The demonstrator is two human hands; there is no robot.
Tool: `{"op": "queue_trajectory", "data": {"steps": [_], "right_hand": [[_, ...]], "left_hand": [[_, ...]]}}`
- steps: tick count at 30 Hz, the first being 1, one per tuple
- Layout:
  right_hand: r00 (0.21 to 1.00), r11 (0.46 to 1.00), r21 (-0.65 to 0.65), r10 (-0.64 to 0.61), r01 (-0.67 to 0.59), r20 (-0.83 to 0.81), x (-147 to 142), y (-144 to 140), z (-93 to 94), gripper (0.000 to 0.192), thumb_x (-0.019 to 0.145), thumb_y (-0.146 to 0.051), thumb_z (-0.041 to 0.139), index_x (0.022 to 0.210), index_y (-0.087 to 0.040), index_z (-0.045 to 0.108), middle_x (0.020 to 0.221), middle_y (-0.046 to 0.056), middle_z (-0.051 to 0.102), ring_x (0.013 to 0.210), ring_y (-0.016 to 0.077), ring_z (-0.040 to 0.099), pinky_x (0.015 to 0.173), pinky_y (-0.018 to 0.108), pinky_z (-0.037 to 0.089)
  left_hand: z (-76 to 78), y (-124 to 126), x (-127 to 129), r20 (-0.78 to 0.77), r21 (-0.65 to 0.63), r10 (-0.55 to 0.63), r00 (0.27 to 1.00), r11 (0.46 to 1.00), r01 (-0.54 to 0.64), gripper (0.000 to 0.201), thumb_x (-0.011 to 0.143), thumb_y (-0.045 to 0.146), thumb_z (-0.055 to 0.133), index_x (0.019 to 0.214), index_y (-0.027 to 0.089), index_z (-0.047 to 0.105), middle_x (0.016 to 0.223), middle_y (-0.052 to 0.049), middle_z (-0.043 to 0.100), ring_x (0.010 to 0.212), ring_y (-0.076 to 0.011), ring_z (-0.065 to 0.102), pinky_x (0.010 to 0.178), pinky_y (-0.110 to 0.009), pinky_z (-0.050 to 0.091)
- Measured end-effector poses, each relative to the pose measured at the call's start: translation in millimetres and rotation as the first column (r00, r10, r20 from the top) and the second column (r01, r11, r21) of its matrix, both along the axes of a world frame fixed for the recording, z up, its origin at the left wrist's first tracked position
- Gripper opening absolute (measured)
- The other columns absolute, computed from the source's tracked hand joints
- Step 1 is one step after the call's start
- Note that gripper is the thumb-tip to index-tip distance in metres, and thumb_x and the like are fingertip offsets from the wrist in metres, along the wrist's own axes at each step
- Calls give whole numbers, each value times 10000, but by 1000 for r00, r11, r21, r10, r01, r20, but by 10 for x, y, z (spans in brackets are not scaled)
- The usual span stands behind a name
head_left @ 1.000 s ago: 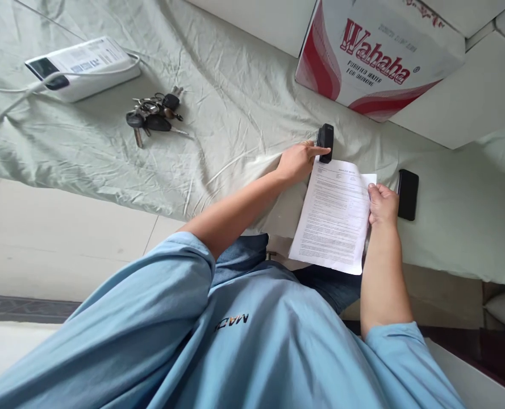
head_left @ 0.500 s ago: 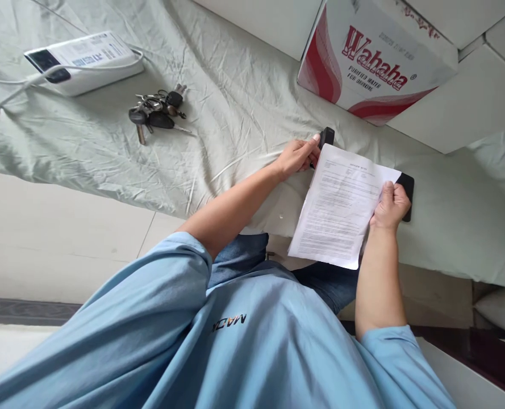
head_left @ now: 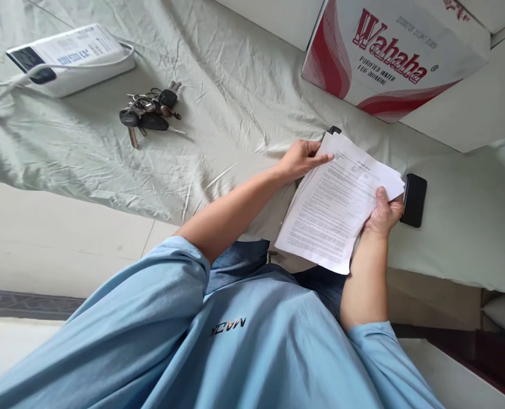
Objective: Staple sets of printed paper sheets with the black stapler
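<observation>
A thin stack of printed paper sheets is held over the cloth's near edge, its edges slightly fanned at the top and left. My left hand grips the upper left edge, thumb on the printed face and fingers partly hidden. On the right edge, my right hand is closed with its thumb on top and the other fingers beneath. A small black object pokes out behind the stack's top; most of it is covered, and its kind is unclear. Just right of my right hand lies a black smartphone.
Several keys on a ring lie at the left on the pale green cloth. Farther left sits a white box-shaped device with a dark panel and a cable. A Wahaha water carton stands at the back right.
My left hand has left the small black object and taken hold of the papers' left edge. The papers have shifted slightly left and fanned, uncovering the phone.
</observation>
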State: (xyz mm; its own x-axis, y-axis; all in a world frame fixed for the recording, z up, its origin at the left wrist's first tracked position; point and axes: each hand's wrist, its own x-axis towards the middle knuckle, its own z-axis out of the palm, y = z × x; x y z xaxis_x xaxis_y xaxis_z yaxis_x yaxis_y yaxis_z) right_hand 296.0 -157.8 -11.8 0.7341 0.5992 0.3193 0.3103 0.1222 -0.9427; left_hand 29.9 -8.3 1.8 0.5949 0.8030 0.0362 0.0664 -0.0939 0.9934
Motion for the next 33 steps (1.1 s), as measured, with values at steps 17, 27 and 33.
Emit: {"op": "queue_trajectory", "data": {"steps": [17,27,33], "right_hand": [[981,986,165,50,-18,-186,69,-3,-66,431,783,-529,988,1045,-215,849,1093,30,853,1187,263,810,1254,516,626],[973,974,226,50,1,-224,64,13,-43,309,812,-446,957,853,-235,735,852,-34,764,980,181,744,1156,389,634],[975,977,214,43,5,-219,104,14,-59,335,773,-465,968,824,-245,721,865,-33,779,955,179,732,1145,382,636]], "left_hand": [[-95,21,-60,227,-117,-74,971,988,103,746,951,870,818,750,232,489,658,57,417,579,-79,376,522,-244,331],[-96,-1,-39,282,-193,-8,959,979,65,670,1055,671,819,743,258,395,663,86,313,564,-60,283,520,-261,219],[-70,-14,-37,269,-198,-36,962,976,92,635,1111,662,753,751,235,451,648,73,355,557,-59,323,539,-262,241]]}}
